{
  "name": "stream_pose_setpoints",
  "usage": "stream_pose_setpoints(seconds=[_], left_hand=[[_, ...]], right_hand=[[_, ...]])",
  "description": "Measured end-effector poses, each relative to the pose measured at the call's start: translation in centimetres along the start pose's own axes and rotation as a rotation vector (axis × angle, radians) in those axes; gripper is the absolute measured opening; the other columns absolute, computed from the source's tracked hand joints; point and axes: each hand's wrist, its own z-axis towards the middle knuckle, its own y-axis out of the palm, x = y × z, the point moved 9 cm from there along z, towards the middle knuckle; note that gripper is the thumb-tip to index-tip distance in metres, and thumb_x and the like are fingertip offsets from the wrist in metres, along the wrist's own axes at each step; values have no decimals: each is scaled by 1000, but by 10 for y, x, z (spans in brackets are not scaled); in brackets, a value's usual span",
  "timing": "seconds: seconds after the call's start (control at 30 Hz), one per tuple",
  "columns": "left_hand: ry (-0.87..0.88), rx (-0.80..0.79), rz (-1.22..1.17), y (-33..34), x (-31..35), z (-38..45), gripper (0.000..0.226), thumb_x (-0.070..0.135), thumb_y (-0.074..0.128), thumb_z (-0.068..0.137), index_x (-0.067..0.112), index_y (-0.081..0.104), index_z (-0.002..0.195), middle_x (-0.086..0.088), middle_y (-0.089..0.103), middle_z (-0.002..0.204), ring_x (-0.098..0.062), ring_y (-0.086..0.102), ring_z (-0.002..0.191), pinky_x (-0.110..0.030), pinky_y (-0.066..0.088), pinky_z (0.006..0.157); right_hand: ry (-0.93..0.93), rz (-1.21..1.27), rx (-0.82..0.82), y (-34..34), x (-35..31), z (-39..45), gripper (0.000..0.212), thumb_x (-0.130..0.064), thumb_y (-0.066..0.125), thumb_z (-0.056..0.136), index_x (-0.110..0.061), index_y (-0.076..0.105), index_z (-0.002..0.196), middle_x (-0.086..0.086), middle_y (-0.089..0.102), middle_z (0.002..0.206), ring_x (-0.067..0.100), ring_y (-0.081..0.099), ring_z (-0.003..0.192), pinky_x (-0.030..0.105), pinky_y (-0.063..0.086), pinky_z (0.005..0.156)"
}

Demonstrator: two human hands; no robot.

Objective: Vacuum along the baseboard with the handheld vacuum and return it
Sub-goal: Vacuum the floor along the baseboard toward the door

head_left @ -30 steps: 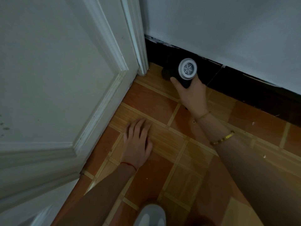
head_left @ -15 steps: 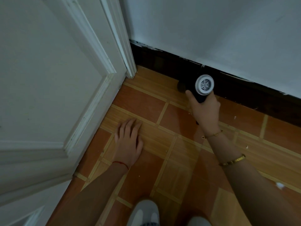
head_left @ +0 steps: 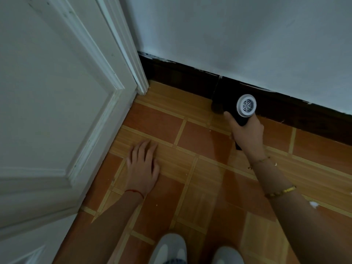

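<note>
At floor's far edge, baseboard [head_left: 285, 111]: my R hand [head_left: 247, 134] clamps handheld vacuum [head_left: 242, 109], now shifted right from door frame [head_left: 141, 80]; L hand [head_left: 142, 164] flat, holding nothing; sweep ongoing.

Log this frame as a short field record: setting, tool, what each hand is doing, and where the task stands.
setting: tiled floor corner, white door, dark baseboard
tool: handheld vacuum, black body, white vented end facing the camera
right hand: grip closed on the vacuum, nozzle end at the baseboard
left hand: flat on the floor, empty
debris: white scrap on tiles at right
task stage: vacuuming underway, not yet returned
</note>
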Motion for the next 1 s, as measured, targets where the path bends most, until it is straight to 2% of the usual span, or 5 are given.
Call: stream_pose_setpoints(seconds=[0.23, 0.37, 0.53, 0.67, 1.0], left_hand=[[0, -1, -1, 2, -1, 0, 47, 28, 42, 95, 14, 50, 139, -11, 47, 145, -29, 40, 136, -53, 21, 119], [0, -4, -2, 2, -2, 0, 46, 28, 41, 96, 14, 50, 139, -10, 47, 145, -27, 39, 137, -49, 16, 121], [5, 2, -11, 0, -1, 0, 46, 29, 39, 97, 14, 50, 140, -10, 46, 147, -27, 37, 138, -50, 15, 122], [7, -4, -20, 0, 1, 0, 46, 27, 41, 98, 13, 49, 141, -10, 45, 147, -28, 38, 139, -54, 20, 120], [13, 6, -42, -1, 0, 0, 45, 26, 40, 99, 14, 48, 142, -10, 46, 146, -29, 39, 140, -57, 22, 118]], right_hand=[[3, 19, -43, 8, -9, 5, 55, -49, 69, 83, -17, 54, 126, 11, 71, 95, 7, 65, 58, 16, 51, 49], [-59, 16, -46, 24, -27, 11, 63, -59, 67, 78, -22, 54, 126, 5, 72, 106, 25, 69, 92, 45, 57, 84], [-131, 18, -90, 52, -51, 20, 69, -56, 68, 80, -20, 51, 136, -3, 67, 122, 15, 62, 111, 35, 53, 93], [-171, 36, -126, 75, -67, 26, 66, -49, 70, 83, -17, 51, 137, -3, 66, 124, 12, 62, 112, 23, 50, 90], [-210, 72, -230, 129, -103, 34, 79, -65, 64, 75, -19, 48, 137, 0, 67, 121, 29, 69, 96, 44, 59, 83]])
